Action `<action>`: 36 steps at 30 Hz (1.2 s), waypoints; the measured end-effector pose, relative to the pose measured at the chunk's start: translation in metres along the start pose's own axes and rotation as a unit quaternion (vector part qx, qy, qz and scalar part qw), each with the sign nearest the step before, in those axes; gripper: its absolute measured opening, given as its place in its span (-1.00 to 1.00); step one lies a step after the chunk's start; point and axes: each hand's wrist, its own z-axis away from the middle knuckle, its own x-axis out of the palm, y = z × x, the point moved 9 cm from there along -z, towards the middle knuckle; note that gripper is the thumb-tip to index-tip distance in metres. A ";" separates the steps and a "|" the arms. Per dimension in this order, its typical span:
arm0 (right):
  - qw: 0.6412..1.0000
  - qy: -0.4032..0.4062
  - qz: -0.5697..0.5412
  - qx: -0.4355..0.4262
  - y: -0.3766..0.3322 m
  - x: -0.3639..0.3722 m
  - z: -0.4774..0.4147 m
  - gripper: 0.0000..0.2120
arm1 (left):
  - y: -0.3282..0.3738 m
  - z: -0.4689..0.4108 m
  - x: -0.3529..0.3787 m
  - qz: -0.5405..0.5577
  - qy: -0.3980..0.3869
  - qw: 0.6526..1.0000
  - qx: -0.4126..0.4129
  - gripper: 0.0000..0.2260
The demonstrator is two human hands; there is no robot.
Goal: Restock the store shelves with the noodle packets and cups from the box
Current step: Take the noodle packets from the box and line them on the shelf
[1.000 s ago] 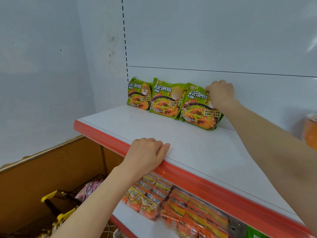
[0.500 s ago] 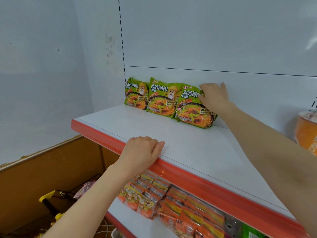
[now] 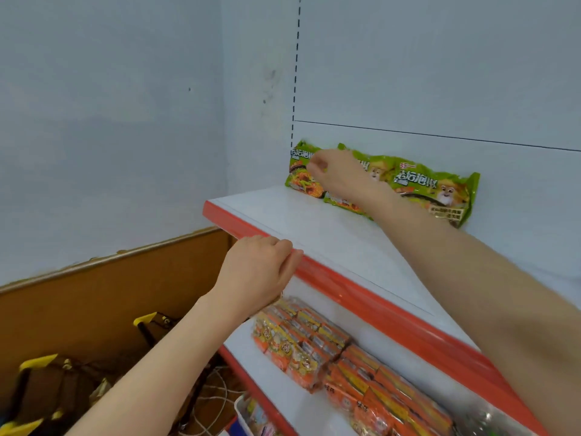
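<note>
- The upper shelf (image 3: pixel 330 234), white with a red front edge, carries three green noodle packets (image 3: pixel 440 190) standing in a row along its far side, against the back panel (image 3: pixel 528 190).
- The lower shelf (image 3: pixel 261 376) holds orange noodle packets (image 3: pixel 301 350) lying in rows.

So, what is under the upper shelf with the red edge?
Orange noodle packets lie in rows on the lower shelf beneath the upper shelf. It covers the back part, so how deep the rows go cannot be seen.

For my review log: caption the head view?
Right hand touches leftmost of three green plastic noodle packets on a red-edged white shelf; left hand rests on its edge.
</note>
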 end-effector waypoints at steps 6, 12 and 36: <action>0.989 -0.053 -0.098 -0.094 -0.132 0.078 0.001 -0.73 | -0.072 0.082 -0.026 -0.051 -0.037 0.993 -0.100 -0.53; 0.972 -0.141 -0.143 -0.122 -0.216 0.184 0.050 -0.70 | -0.131 0.192 -0.028 -0.092 -0.102 0.973 -0.183 -0.57; 0.809 -0.570 -0.111 0.098 -0.109 0.620 0.441 -0.70 | -0.136 0.628 0.264 0.056 -0.510 0.699 -0.499 -0.73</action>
